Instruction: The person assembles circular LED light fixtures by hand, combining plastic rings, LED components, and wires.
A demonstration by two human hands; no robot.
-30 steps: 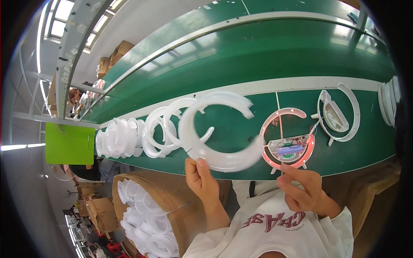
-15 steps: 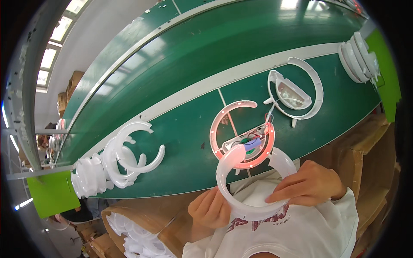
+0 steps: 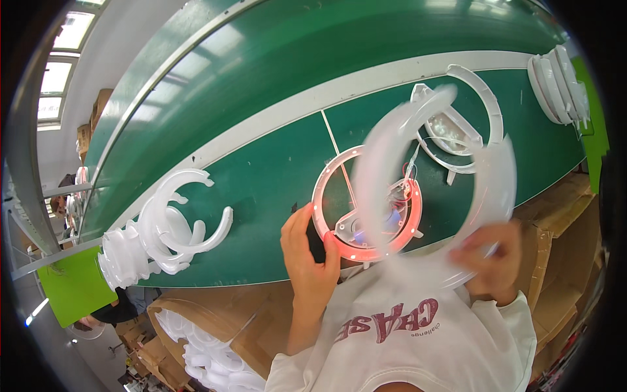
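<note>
Printed across the front of the white shirt (image 3: 392, 359), lower middle of the frame: one large word (image 3: 406, 320) in maroon capitals, rising on a slant toward the right, with letters looking taller at that end and smaller toward the left. Just below the right end: a much smaller word (image 3: 423, 333) in thin, dark lowercase. Too small to make out: any print on the cartons (image 3: 157, 356), lower left.

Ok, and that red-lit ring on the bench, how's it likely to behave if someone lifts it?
The red-lit ring is probably fairly stiff, since its band shows a smooth, even curve. It looks light for its size, with a slim band around partly open space. It may be fragile: a thin cable shows at its right side and could snag.
</note>
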